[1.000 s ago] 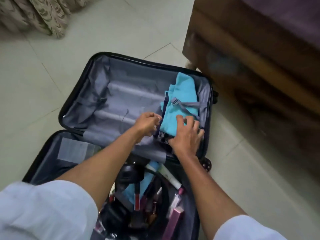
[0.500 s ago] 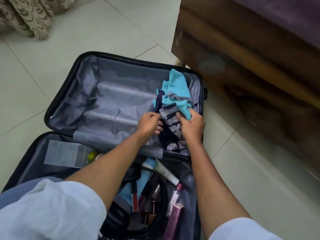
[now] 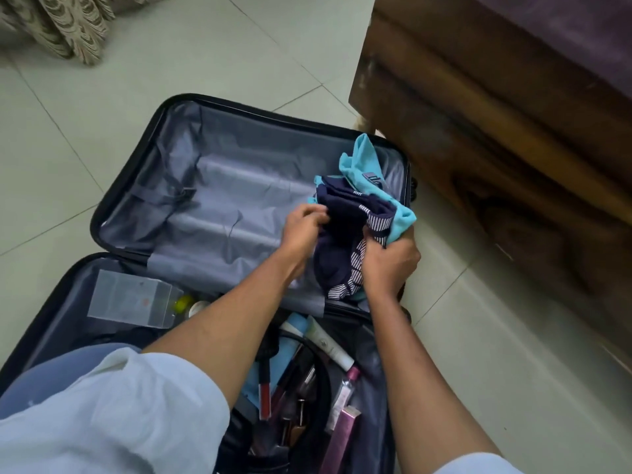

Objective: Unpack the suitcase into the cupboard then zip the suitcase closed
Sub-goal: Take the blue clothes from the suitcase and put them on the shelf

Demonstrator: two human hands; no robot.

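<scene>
Nearest the camera, pale sleeves (image 3: 113, 412) are being seen on both forearms, reaching forward over the open suitcase (image 3: 113, 186) lying flat on the tiled floor (image 3: 205, 56)

Near half: loose cosmetics are being carried here, a red lip tube (image 3: 264, 388), a white tube (image 3: 329, 343), a pink box (image 3: 342, 436), plus a clear plastic box (image 3: 131, 302) further left. Nothing is being held down. Risk judged: if the bundle above is being swung low or a forearm is being dragged back carelessly, these small items are likely being knocked out onto the floor

Middle: the left hand (image 3: 304, 230) is curled, fingers pinching the dark edge of the navy striped garment (image 3: 345, 241). The right hand (image 3: 390, 261) is closed around the same bundle from below and right, with the turquoise cloth (image 3: 362, 162) being gathered in with it. Both are being lifted at the right side of the far half, against the grey lining (image 3: 212, 186)

Risk judged: two or more soft pieces are being taken as one loose stack, so a layer is liable to be slipping free and being dropped on the way to the cupboard. A grey strap buckle (image 3: 372, 177) is lying on the turquoise cloth; whether it is fastened cannot be told. If it is, the cloth is being snagged on the pull

Far: wooden furniture (image 3: 478, 131) is standing just beside the suitcase's right edge, leaving little room for the lift; a patterned curtain (image 3: 58, 18) is hanging top left. No cupboard is being shown
</scene>
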